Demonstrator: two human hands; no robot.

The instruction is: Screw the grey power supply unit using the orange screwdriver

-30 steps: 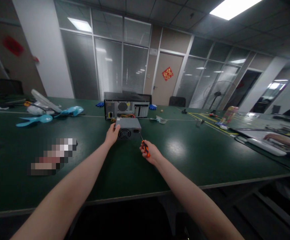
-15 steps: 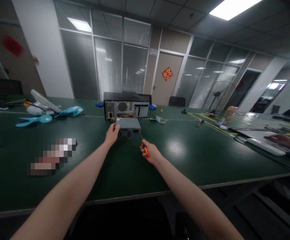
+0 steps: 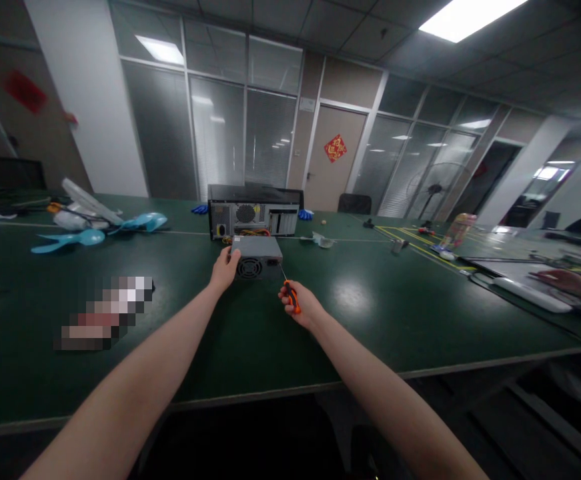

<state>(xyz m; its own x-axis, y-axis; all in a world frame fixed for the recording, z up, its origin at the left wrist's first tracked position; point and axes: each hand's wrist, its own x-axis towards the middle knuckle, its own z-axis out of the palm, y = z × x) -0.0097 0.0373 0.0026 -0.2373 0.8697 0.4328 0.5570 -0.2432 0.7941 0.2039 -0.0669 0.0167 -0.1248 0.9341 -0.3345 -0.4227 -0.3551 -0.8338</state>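
A grey computer power supply (image 3: 257,248) stands on the green table, its fan grille and power socket facing me. My left hand (image 3: 225,268) grips its left end, thumb on the top edge. In my right hand (image 3: 300,301) is an orange and black screwdriver (image 3: 291,297), its thin shaft pointing up to the right edge of the power supply's face. The tip looks to be at a screw there, though it is too small to be certain. Right behind lies a computer case (image 3: 250,212) on its side, with coloured cables between it and the power supply.
Blue fan blades (image 3: 77,240) and white parts lie at the far left, near a pixelated object (image 3: 110,313). A clear plastic piece (image 3: 320,240) is right of the case. At the right, another person's hand (image 3: 565,281) is over a flat panel (image 3: 495,268).
The screwdriver's handle has turned a little in my right hand, showing more black, and the fingers have shifted. My left hand and the power supply stay in place.
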